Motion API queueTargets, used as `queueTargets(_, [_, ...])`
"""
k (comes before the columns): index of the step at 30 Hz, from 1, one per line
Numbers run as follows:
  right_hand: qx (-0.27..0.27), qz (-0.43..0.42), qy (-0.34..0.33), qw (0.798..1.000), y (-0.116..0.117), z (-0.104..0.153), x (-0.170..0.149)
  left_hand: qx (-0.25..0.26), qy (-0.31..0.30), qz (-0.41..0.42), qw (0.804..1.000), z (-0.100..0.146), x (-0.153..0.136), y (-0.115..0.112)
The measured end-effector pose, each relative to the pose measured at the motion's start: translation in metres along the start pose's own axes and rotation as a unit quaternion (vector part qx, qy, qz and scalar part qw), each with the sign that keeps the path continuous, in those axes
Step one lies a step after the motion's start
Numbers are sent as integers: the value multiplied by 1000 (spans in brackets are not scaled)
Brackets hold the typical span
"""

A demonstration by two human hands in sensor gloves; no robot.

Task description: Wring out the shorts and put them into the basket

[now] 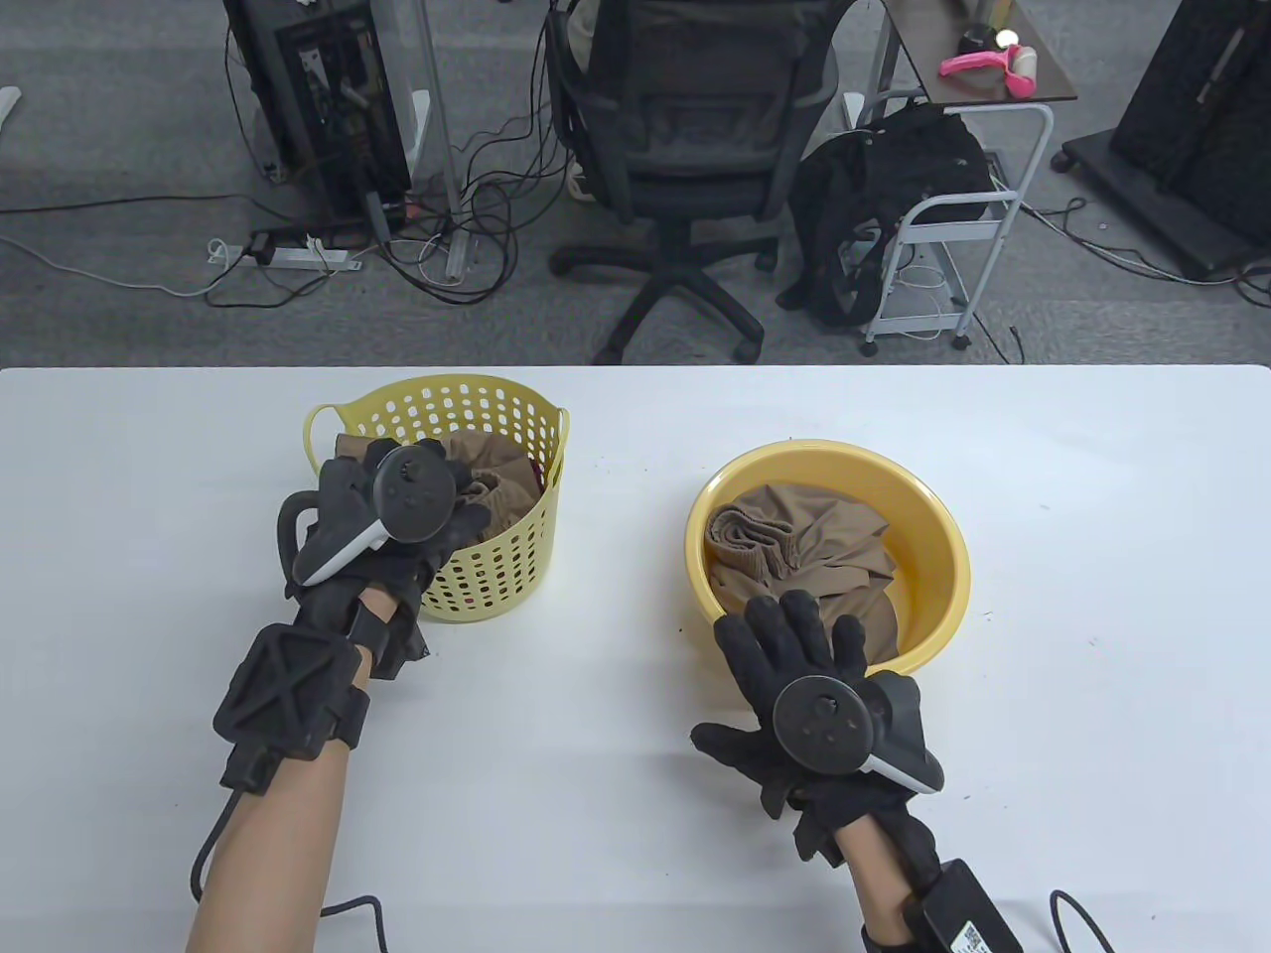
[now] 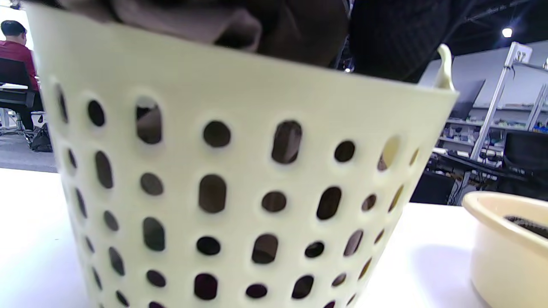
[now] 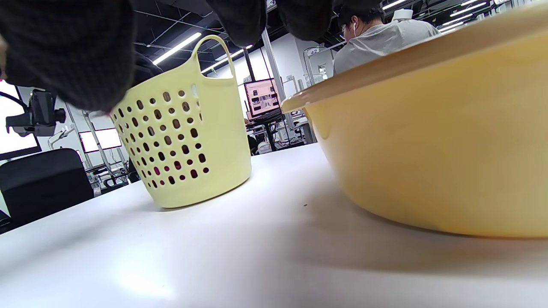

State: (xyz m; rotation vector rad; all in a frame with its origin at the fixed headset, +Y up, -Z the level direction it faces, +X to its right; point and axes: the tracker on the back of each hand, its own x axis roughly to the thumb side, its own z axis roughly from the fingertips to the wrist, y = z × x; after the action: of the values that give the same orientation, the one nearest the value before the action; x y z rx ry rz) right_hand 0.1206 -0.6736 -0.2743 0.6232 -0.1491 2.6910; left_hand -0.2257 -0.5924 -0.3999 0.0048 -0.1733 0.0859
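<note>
A yellow perforated basket stands on the left of the white table with brown shorts inside. My left hand reaches over its near rim, fingers curled down onto that fabric; the tracker hides most of the grip. To the right, a yellow basin holds another pair of brown shorts. My right hand lies over the basin's near rim with straight, spread fingers, the tips at the cloth's edge.
Bare white tabletop lies between and in front of the two containers. Beyond the far edge are an office chair, a white cart with a black bag, and floor cables. People sit in the background.
</note>
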Motion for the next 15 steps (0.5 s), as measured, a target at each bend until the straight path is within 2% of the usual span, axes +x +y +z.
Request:
queueTargets(8, [2,-1,0,1000,0,0,0,4,-7,4,1000,7,2,4])
queueTargets(15, [5,-3,-3,1000,1,1,1,30,-48,24,998,31,13,17])
